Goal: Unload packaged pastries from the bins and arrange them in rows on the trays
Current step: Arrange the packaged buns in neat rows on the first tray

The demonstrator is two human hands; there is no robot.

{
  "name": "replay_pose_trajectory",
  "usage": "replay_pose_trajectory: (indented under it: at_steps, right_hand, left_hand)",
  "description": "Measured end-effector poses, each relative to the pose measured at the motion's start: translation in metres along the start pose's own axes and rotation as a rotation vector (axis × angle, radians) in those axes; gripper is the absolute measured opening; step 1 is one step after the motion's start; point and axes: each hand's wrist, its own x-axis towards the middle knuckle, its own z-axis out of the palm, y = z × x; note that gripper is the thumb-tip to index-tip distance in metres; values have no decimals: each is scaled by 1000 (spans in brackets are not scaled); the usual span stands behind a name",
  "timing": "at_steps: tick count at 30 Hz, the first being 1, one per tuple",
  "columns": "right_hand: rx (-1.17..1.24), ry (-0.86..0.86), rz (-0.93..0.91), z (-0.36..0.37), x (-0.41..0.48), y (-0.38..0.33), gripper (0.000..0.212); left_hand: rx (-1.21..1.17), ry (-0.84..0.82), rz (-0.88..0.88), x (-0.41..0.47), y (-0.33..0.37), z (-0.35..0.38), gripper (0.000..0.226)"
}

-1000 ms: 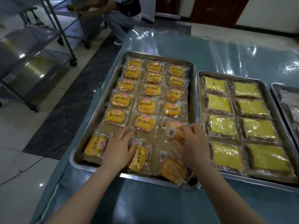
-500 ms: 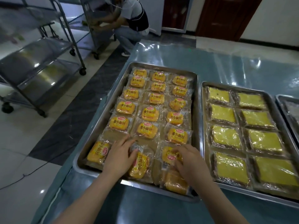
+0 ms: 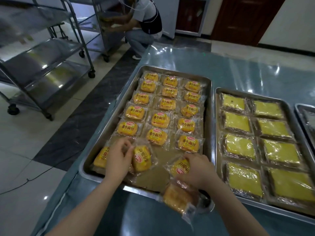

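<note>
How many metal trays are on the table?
3: left tray with small breads, middle tray with yellow squares, right tray cut off at the edge; more may follow.

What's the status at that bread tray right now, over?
Left hand grips left packet, near-left of tray. Right hand grips right packet, near-right. Loose packet overhangs tray's near rim.

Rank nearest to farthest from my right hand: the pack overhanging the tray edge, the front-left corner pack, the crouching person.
1. Overhanging pack, beside the right hand.
2. Front-left corner pack, across the tray.
3. Crouching person, far behind.
</note>
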Motion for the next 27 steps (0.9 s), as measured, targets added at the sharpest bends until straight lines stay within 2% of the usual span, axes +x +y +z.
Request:
replay_pose_trajectory:
  at_steps: [3, 7, 9, 11, 13, 15, 17, 19, 21, 23, 24, 27]
  right_hand:
    - [14, -69, 27, -4, 4, -3, 68]
    - [156, -58, 45, 1, 6, -4, 65]
    - [172, -43, 37, 4, 3, -4, 69]
    - [144, 2, 30, 6, 1, -4, 68]
    - [143, 50, 14, 7, 1, -5, 67]
    - [170, 74, 4, 8, 1, -4, 72]
    - [218, 56, 10, 5, 1, -2, 79]
    - [255, 1, 6, -2, 2, 0, 79]
    - [252, 3, -7, -9, 4, 2, 60]
    - [274, 132, 10, -14, 2, 3, 36]
    - [313, 231, 25, -15, -1, 5, 30]
    - [569, 509, 69, -16, -15, 11, 28]
  left_hand:
    - [-94, 148, -135, 1, -2, -6, 20]
    - [-222, 224, -226, 1, 3, -4, 21]
    - [-273, 225, -246, -1, 6, -3, 23]
    - [-270, 139, -250, -1, 8, -2, 27]
    - [-141, 24, -209, -3, 11, 0, 41]
    - [44, -1, -92, -6, 12, 2, 49]
    - [179, -19, -5, -11, 14, 3, 47]
    - [307, -108, 6, -12, 13, 6, 38]
    - [446, -188, 14, -12, 12, 7, 29]
    - [491, -197, 22, -12, 16, 8, 25]
    - [496, -182, 46, -13, 19, 9, 24]
    - [511, -163, 214, -14, 26, 17, 23]
